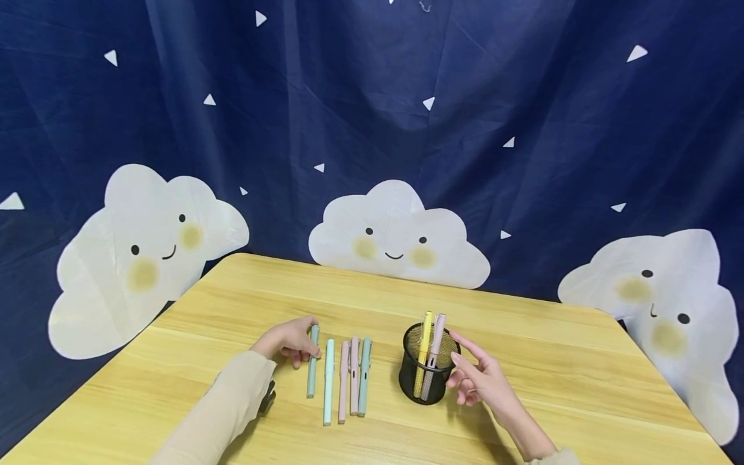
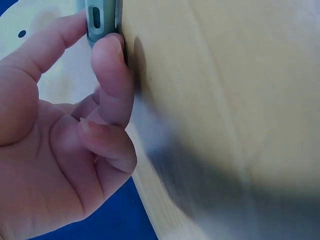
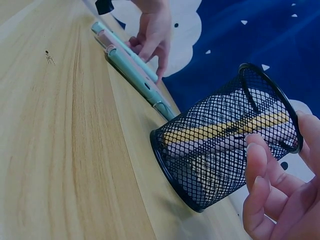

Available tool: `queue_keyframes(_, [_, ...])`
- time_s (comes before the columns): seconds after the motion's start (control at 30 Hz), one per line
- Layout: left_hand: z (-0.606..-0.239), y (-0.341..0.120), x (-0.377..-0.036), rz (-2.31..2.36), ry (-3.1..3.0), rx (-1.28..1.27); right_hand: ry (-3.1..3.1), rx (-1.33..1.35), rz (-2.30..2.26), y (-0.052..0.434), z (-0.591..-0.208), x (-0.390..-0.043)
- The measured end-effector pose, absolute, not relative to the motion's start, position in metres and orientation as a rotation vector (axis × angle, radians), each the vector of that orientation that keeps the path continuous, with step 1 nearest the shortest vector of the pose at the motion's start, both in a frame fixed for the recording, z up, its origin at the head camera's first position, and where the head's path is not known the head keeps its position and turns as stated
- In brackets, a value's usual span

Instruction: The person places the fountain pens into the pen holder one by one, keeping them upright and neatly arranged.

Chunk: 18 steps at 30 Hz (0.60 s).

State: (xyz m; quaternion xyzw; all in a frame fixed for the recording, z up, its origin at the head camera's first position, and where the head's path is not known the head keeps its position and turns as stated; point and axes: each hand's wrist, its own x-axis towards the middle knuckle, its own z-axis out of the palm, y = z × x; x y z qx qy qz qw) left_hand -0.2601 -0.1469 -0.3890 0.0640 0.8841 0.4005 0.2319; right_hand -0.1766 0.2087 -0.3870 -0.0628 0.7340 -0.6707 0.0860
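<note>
On the worktop [image 1: 244, 290], the left hand [image 1: 289, 340] pinches the far end of the grey-green pen [image 1: 312, 365], leftmost of five lying lengthwise toward the person, while the right hand [image 1: 479, 381], fingers relaxed and empty, hovers just beside the black mesh cup [image 1: 427, 381].

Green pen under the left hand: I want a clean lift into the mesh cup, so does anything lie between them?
Yes. Four more pens lie side by side on the table between the green pen and the mesh cup.
</note>
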Motion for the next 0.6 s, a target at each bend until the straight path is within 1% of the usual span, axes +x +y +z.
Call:
queue_keyframes(0.33, [-0.3886,-0.1434,-0.2593,1.080,2.474,0.145,2.188,-0.220,-2.003,0.2085,-0.3874,-0.1774])
queue_keyframes(0.6, [-0.3852,-0.1388,-0.2570,1.017,2.529,0.158,2.185,-0.196,-2.006,0.2082,-0.3867,-0.1764])
